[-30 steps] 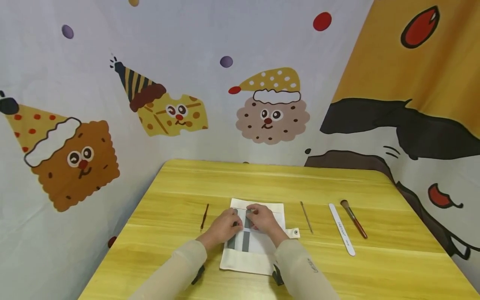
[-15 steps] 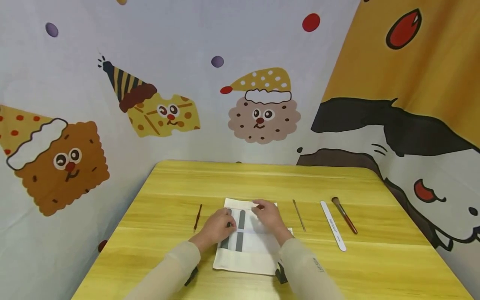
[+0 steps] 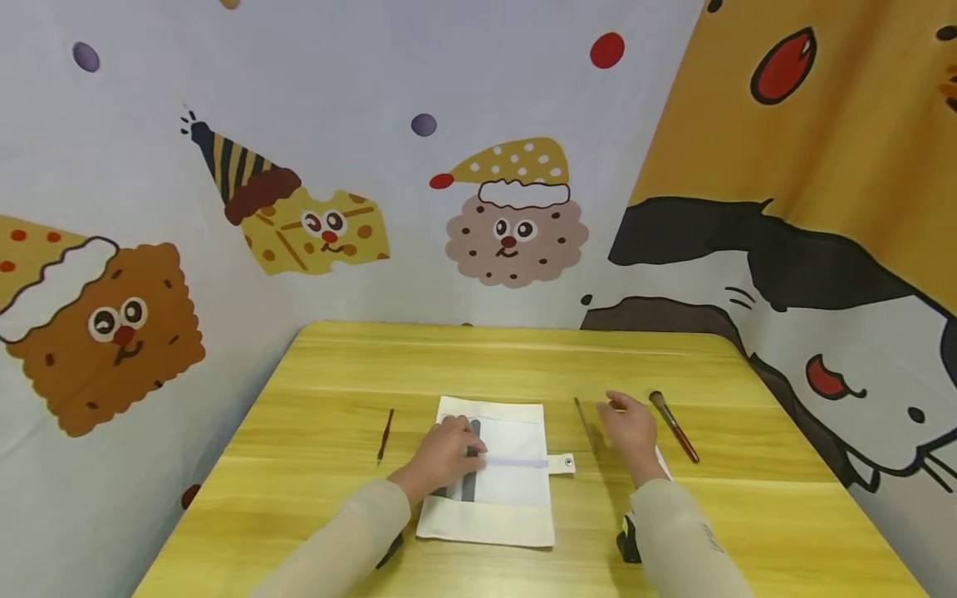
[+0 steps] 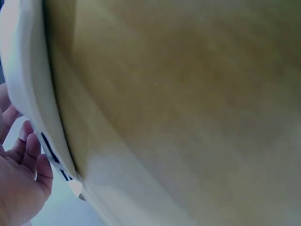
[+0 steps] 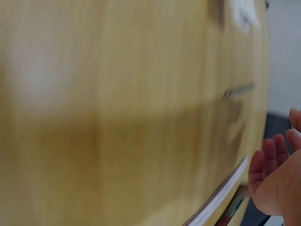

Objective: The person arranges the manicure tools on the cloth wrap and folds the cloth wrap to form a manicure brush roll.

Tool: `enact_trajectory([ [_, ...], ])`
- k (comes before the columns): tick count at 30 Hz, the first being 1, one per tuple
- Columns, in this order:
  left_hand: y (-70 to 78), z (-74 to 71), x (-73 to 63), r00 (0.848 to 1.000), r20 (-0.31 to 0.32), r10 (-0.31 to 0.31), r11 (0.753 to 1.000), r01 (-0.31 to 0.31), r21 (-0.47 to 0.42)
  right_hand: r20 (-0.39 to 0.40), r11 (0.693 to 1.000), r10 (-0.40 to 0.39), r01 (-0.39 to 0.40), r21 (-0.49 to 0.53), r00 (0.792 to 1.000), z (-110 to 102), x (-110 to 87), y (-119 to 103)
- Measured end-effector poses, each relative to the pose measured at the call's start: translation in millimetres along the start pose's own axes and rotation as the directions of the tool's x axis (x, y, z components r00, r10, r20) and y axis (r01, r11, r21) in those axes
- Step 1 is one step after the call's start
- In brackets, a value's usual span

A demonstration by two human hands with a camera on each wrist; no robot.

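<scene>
In the head view the cream pouch (image 3: 516, 483) lies unfolded on the worktop (image 3: 336, 365), likely light and floppy and best taken by its hemmed edge, with the left grip (image 3: 447, 451) bent over a grey strip (image 3: 469, 486) (whether it pinches anything, I cannot tell). The left wrist view shows that grip loosely curled at the pouch's edge, its hold unclear. In the right wrist view the right grip (image 5: 277, 172) is relaxed, holding nothing, near the white file (image 5: 218, 200), probably stiff, light and smooth, suiting a mid-length pinch.
</scene>
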State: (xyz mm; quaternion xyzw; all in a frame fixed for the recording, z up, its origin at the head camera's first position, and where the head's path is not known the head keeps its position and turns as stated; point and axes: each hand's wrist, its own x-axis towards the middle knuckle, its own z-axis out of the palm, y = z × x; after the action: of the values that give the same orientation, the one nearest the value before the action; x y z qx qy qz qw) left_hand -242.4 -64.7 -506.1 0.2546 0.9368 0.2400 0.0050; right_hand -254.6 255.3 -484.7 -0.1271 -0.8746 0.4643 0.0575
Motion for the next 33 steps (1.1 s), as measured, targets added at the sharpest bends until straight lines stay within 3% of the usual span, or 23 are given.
enact_trajectory([
  [8, 1.3, 3.8, -1.3, 1.000, 0.017, -0.005, 1.000, 0.005, -0.002, -0.180, 0.996, 0.070, -0.078, -0.035, 0.981, -30, -10.6, 40],
  [18, -1.5, 8.1, -0.2, 0.999, 0.012, -0.033, 0.999, 0.033, -0.019, -0.366, 0.974, 0.102, -0.168, -0.153, 0.925, -18, -26.3, 59],
  [25, -1.8, 7.9, -0.5, 0.999, 0.003, -0.034, 0.999, 0.035, -0.010, -0.366, 0.950, 0.135, -0.225, -0.215, 0.921, -14, -31.9, 58],
  [33, 2.6, 6.2, -0.8, 0.999, 0.024, -0.049, 0.999, 0.049, -0.010, -0.379, 0.940, 0.128, -0.234, -0.249, 0.916, -11, -31.2, 59],
])
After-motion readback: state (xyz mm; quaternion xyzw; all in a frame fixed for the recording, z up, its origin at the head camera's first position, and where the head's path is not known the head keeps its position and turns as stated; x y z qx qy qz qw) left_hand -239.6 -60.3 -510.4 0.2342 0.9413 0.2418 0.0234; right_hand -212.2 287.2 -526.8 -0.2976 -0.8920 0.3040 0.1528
